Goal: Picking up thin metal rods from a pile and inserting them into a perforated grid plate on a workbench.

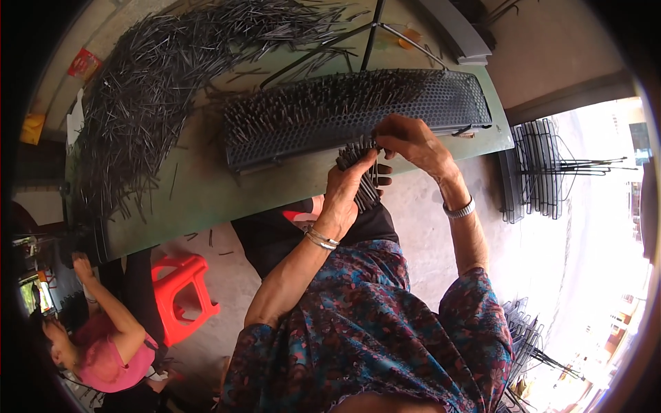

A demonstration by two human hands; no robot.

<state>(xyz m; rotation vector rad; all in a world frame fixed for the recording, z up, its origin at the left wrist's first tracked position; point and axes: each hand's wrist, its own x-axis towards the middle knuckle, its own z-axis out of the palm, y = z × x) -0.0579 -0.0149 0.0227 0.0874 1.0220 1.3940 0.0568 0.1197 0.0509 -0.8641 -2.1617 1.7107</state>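
Observation:
My left hand (342,191) is closed round a thick bundle of thin black rods (367,197), held upright just off the table's near edge. At the top of that bundle, the thumb and fingers of my right hand (418,149) are pinched together. Whatever sits between those fingertips is too small to make out. Right in front of both hands lies a long, dark perforated rack (456,103). Many similar rods stand in its holes over the left and middle part, while the holes at its right end show bare.
A big heap of loose black rods (148,82) covers the green table's (200,224) left and far side. Black wire racks (544,172) stand at the right. A red plastic stool (180,296) is at lower left, beside another person in pink (113,361).

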